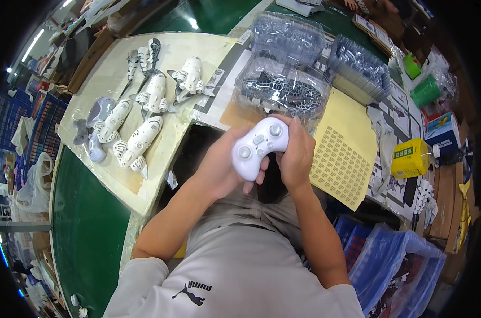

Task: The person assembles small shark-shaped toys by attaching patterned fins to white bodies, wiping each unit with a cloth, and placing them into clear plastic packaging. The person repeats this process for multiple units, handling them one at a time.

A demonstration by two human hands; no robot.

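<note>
A white game controller (260, 142) with two thumbsticks and small grey buttons is held in front of my body, its button side up. My left hand (219, 163) is closed around its left grip, with fingertips showing below it. My right hand (299, 151) wraps the right grip, with a fingertip along its upper edge. On the pale board to the left lie several white toy fish with dark markings, among them one nearer toy fish (141, 140). Beside them are more controllers, including a pale controller (95, 149).
Beyond my hands are a clear plastic-wrapped pack (283, 90) and stacked clear trays (360, 66). A yellow sticker sheet (344, 153) lies on the right, near a yellow container (412, 158). Blue plastic-lined crates (394, 265) stand low at right. A green surface (86, 228) is at left.
</note>
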